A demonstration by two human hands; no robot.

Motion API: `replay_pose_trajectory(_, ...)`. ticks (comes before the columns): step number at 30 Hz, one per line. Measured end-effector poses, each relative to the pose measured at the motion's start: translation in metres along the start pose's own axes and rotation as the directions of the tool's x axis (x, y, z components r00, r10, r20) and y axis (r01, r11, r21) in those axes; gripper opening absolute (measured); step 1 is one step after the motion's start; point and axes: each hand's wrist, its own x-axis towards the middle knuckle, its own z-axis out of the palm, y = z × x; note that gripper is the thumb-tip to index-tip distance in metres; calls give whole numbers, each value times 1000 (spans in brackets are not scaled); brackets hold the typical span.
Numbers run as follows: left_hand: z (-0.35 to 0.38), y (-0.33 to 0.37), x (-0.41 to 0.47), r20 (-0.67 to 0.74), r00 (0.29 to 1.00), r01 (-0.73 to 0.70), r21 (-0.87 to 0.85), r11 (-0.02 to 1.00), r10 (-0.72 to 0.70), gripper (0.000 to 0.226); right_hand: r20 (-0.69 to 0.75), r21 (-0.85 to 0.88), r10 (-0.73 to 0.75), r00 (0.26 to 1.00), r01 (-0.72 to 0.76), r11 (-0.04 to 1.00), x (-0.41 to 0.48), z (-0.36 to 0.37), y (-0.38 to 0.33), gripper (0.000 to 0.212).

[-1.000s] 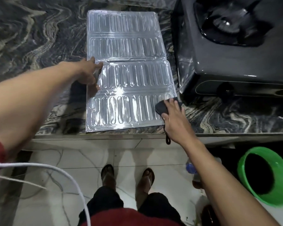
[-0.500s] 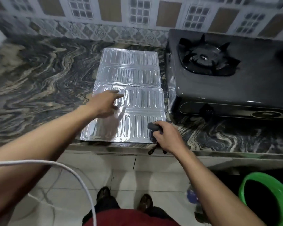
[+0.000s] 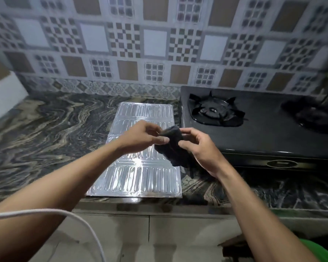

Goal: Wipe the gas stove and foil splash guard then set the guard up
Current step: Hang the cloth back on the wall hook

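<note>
The silver foil splash guard (image 3: 140, 178) lies flat on the marbled counter, left of the black gas stove (image 3: 263, 133). A dark cloth (image 3: 173, 146) hangs in the air above the guard's right side. My left hand (image 3: 142, 137) pinches the cloth's top edge. My right hand (image 3: 199, 148) grips it from the right. Both hands are lifted off the foil. The stove's left burner (image 3: 215, 110) is bare; its right burner is blurred at the frame's edge.
The dark marbled counter (image 3: 51, 133) runs left from the guard to a white block (image 3: 2, 95). A patterned tile wall (image 3: 159, 44) stands behind. A white cable (image 3: 61, 214) crosses my left arm. A green bucket (image 3: 318, 250) sits low at the right.
Both hands have left the foil and risen. My right hand lifted the cloth off the guard's near right corner, and my left hand took hold of it too. The view tilted up.
</note>
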Motion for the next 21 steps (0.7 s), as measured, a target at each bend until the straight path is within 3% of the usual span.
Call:
replay_pose_trajectory(4,-5,34,-1,38,996,87,-67,994,-84,26,-88,-112,-87,992,77,991,5,-1,-10,16)
replay_pose_trajectory(10,-18,62,1,40,980,197,-240,951,-193,18,-265,-308,-255,930,169,936,22,1,-33,19)
replay_pose_trajectory(12,-24,67,4,72,967,255,-284,924,-244,19,-255,-367,-300,919,195,910,26,4,-44,16)
replay_pose_trajectory(14,-31,69,8,123,950,312,-299,902,-288,26,-193,-241,-261,946,212,947,32,5,-54,18)
replay_pose_trajectory(16,-39,71,16,171,939,336,-285,897,-298,25,-85,-128,-180,980,168,977,38,7,-65,32)
replay_pose_trajectory(18,-46,74,25,190,937,338,-291,895,-292,17,-31,-158,-151,988,144,977,51,7,-69,48)
replay_pose_trajectory(21,-61,84,41,122,963,261,-201,944,-241,12,-82,-202,-175,981,156,967,74,3,-72,28)
